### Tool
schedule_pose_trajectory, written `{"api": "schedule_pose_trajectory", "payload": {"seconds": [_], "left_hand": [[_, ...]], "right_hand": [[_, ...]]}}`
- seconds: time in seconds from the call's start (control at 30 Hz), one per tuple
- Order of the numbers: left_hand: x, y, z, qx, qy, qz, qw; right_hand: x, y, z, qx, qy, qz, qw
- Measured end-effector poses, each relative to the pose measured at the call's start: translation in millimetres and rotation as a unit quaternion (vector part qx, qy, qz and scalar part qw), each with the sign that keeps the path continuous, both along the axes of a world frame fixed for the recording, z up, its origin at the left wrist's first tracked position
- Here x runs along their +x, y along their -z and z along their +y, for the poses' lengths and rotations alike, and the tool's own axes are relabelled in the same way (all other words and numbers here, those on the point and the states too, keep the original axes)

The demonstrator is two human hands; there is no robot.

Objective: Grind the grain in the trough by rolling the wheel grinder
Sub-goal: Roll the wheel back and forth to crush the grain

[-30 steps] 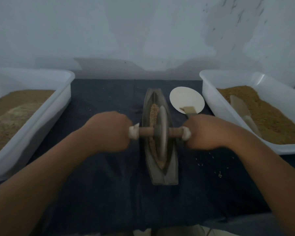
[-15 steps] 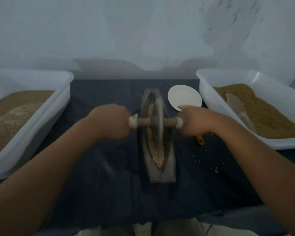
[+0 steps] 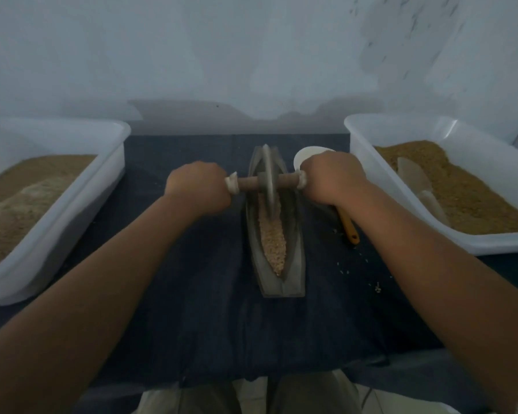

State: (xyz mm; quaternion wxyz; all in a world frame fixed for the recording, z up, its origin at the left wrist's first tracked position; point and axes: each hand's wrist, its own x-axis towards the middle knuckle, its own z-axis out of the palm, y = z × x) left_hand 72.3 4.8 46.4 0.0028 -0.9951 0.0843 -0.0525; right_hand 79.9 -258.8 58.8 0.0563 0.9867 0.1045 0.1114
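Note:
A long grey boat-shaped trough [image 3: 293, 264] lies on the dark cloth, end toward me, with a strip of tan grain [image 3: 273, 237] along its groove. The grey wheel grinder [image 3: 269, 177] stands upright in the far half of the trough on a wooden axle [image 3: 248, 183]. My left hand [image 3: 196, 188] grips the axle's left end. My right hand [image 3: 331, 177] grips the right end. Both fists hide the handle tips.
A white tub [image 3: 72, 201] of grain sits at the left. Another white tub [image 3: 359, 144] at the right holds grain and a pale scoop [image 3: 416, 177]. A white dish [image 3: 304, 156] lies behind my right hand, an orange-handled tool [image 3: 350, 228] beneath my right wrist. Loose grains dot the cloth [image 3: 192, 309].
Both hands have pushed the wheel away from me, from the trough's middle toward its far end. The near stretch of grain now lies uncovered.

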Motion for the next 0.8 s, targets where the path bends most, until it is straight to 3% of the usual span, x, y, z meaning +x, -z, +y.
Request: {"api": "schedule_pose_trajectory", "payload": {"seconds": [0.13, 0.23, 0.3, 0.4, 0.47, 0.57, 0.63, 0.73, 0.8], "left_hand": [[-59, 8, 25, -0.006, 0.087, 0.041, 0.995], [-87, 14, 38, -0.004, 0.114, -0.006, 0.993], [-77, 17, 34, 0.006, 0.101, 0.011, 0.995], [-28, 12, 19, -0.015, 0.047, 0.057, 0.997], [0, 7, 11, -0.030, 0.005, 0.041, 0.999], [13, -2, 0, -0.011, -0.004, -0.006, 1.000], [3, -8, 2, -0.004, 0.033, 0.024, 0.999], [-37, -5, 20, 0.004, 0.106, 0.095, 0.990], [-64, 1, 31, 0.000, 0.135, 0.092, 0.987]], "right_hand": [[-59, -10, -14, 0.018, -0.042, 0.234, 0.971], [-94, -17, -18, 0.033, -0.065, 0.304, 0.950], [-87, -11, -17, 0.010, -0.052, 0.283, 0.958], [-46, -2, -6, -0.027, -0.022, 0.075, 0.997], [-16, -3, 4, -0.029, -0.011, -0.004, 1.000], [4, -9, 4, -0.005, 0.003, 0.022, 1.000], [-4, -7, -2, 0.003, -0.002, 0.075, 0.997], [-48, -4, -14, 0.012, -0.023, 0.235, 0.972], [-78, -9, -21, 0.034, -0.060, 0.261, 0.963]]}}
